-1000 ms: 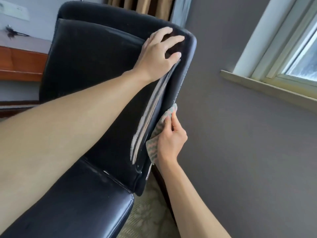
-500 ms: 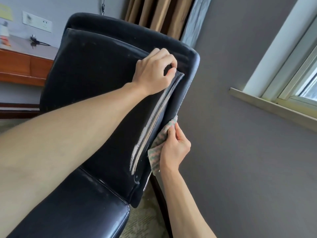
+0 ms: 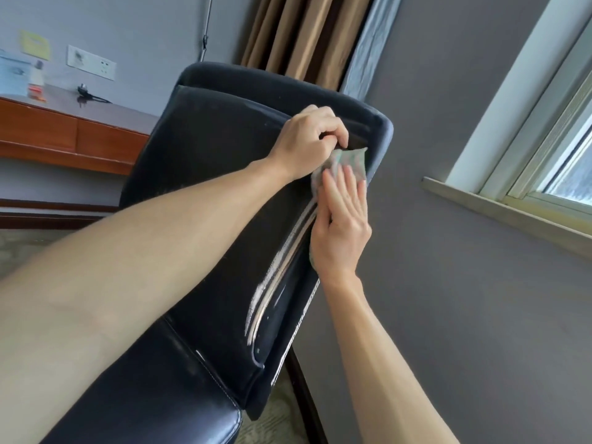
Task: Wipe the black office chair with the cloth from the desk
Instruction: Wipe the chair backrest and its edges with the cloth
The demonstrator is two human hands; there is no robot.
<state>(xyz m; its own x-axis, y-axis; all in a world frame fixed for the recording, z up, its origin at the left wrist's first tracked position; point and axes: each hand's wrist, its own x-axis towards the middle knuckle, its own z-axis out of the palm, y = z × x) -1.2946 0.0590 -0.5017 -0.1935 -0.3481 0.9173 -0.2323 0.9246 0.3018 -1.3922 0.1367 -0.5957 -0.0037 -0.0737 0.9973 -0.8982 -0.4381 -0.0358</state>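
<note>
Black chair [image 3: 217,174], head view: the cloth [image 3: 350,158] is now sitting at the backrest's upper right edge, having climbed from mid-side, so wiping is progressing upward. The right hand [image 3: 342,229] is pressing it with flat, straight fingers. The left hand [image 3: 307,142] is gripping the padding edge, fingers curled.
</note>
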